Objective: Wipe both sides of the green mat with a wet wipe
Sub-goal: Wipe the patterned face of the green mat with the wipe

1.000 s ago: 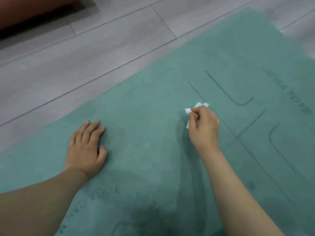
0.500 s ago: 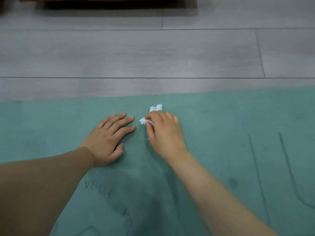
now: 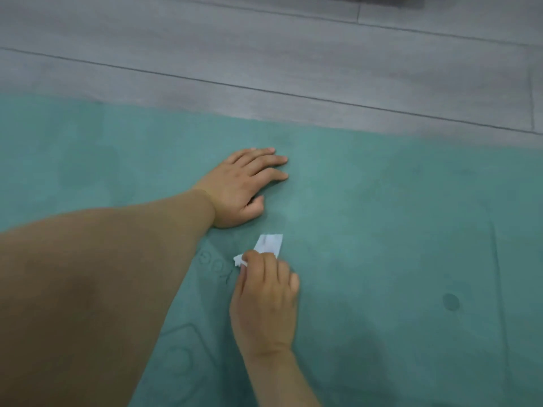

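Note:
The green mat (image 3: 396,230) lies flat on the floor and fills the lower two thirds of the view, with printed lines and lettering on it. My left hand (image 3: 241,186) rests palm down on the mat with its fingers straight. Just below it, my right hand (image 3: 264,298) pinches a small white wet wipe (image 3: 269,243) and holds it against the mat's surface. Part of the wipe sticks out beyond my fingertips; the rest is hidden under them.
Grey wood-plank floor (image 3: 293,54) runs along the mat's far edge. A dark strip of furniture base (image 3: 390,0) shows at the top right. A round dark spot (image 3: 451,301) marks the mat to the right.
My right hand has drawn the wipe back toward me, from beside my left fingertips to below my left hand. My left hand stayed flat on the mat. The view has shifted.

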{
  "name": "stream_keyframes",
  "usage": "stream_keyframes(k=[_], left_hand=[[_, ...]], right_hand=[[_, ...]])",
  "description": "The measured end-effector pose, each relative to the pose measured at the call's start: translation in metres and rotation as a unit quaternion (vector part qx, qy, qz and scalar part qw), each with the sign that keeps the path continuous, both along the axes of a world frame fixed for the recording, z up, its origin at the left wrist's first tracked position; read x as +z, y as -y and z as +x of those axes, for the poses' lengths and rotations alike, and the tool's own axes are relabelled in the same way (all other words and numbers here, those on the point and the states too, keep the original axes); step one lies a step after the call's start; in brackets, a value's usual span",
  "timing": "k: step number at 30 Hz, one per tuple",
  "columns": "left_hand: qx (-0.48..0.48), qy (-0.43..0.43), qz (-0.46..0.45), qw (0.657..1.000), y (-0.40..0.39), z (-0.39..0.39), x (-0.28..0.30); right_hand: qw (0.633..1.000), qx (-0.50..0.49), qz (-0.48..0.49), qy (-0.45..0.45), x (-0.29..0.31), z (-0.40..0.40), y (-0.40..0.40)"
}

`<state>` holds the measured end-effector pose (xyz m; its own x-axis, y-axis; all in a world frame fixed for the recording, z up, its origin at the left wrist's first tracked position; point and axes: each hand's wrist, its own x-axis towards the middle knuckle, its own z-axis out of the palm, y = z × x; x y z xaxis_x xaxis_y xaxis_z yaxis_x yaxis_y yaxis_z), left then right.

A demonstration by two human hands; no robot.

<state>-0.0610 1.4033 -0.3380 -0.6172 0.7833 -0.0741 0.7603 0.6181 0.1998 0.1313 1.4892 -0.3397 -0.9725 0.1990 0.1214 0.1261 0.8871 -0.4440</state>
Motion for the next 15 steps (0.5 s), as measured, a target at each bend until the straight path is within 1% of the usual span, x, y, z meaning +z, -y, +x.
stream_keyframes(k=[2,7,12,15], left_hand=[[0.004,-0.003,0.001,1.000,0.000,0.001,0.001],[0.020,-0.003,0.014,1.000,0.000,0.007,0.004],[0.012,0.001,0.014,1.000,0.001,0.005,0.003],[-0.001,0.005,0.018,1.000,0.004,0.004,0.005]], right_hand=[[0.999,-0.009,0.028,-0.024,-0.004,0.000,0.003],[0.998,-0.019,0.047,-0.026,-0.007,0.000,0.004],[0.998,-0.021,0.051,-0.035,-0.006,-0.003,0.002],[0.997,-0.066,0.034,-0.033,-0.004,0.011,0.018]])
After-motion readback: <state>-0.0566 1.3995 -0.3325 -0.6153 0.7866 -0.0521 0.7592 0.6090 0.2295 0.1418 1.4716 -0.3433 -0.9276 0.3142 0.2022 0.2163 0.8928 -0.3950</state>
